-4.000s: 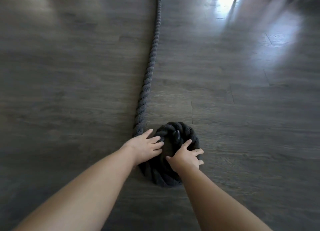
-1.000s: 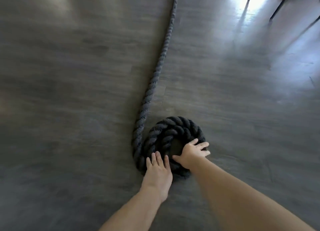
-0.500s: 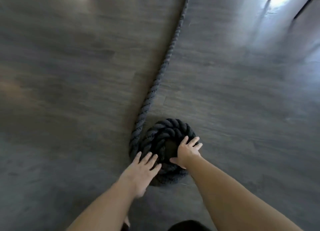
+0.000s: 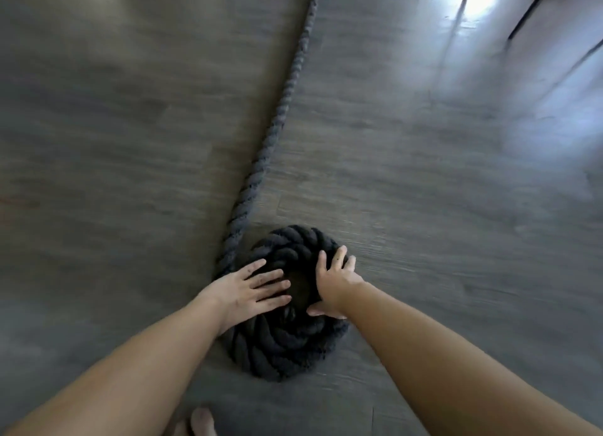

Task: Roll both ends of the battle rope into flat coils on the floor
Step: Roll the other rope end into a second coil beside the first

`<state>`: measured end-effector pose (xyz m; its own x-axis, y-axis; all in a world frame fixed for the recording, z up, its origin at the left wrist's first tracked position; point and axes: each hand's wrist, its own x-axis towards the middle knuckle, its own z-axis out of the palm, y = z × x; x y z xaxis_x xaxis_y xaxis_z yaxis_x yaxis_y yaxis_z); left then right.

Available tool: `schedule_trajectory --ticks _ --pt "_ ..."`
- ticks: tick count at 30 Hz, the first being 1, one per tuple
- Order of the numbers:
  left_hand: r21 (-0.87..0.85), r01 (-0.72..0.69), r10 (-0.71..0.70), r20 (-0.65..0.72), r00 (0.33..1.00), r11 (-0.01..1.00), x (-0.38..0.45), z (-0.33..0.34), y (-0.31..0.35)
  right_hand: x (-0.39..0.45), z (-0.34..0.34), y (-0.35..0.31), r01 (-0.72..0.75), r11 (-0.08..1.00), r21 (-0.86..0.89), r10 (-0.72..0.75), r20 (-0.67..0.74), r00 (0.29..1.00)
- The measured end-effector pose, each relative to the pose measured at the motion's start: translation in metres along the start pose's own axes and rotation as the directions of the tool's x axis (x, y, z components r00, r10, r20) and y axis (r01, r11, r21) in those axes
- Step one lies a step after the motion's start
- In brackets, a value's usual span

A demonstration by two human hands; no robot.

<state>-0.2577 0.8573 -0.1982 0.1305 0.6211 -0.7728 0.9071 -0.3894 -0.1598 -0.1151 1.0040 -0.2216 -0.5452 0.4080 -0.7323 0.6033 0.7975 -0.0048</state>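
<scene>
Both bare forearms reach forward and inward from the bottom corners of the view, so the two hands lie close together but not touching. The left hand (image 4: pixel 246 290) lies palm down, its fingers straight, spread and pointing to the right, pressed flat on the rope coil (image 4: pixel 284 341). The right hand (image 4: pixel 332 280) is also palm down on the coil, fingers straight and fanned away from the body, thumb stuck out to the left. A bare toe (image 4: pixel 202 421) shows at the bottom edge.
</scene>
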Motion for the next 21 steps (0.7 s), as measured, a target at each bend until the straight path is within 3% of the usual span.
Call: schedule_trajectory --ticks 7,11,13,17,21 --pt "0.011 -0.004 0.005 -0.055 0.998 1.0 0.017 0.01 -0.025 0.013 -0.019 0.006 0.067 0.996 -0.052 -0.067 -0.002 0.998" --pt "0.048 -0.039 0.042 -0.066 0.997 0.998 0.024 0.012 -0.028 0.016 -0.017 0.005 0.054 0.997 0.055 -0.052 -0.035 0.998" --pt "0.092 -0.027 0.033 -0.068 0.997 0.995 0.025 0.012 -0.027 0.013 -0.011 -0.004 0.002 0.98 0.199 0.011 -0.064 0.998" --pt "0.088 0.001 0.005 -0.065 0.998 0.996 0.026 0.013 -0.026 0.008 0.017 -0.036 -0.233 0.819 0.525 0.326 -0.091 0.941" --pt "0.002 0.032 -0.032 -0.059 0.998 0.999 0.026 0.01 -0.028 0.002 0.022 -0.052 -0.394 0.574 0.718 0.509 0.064 0.858"
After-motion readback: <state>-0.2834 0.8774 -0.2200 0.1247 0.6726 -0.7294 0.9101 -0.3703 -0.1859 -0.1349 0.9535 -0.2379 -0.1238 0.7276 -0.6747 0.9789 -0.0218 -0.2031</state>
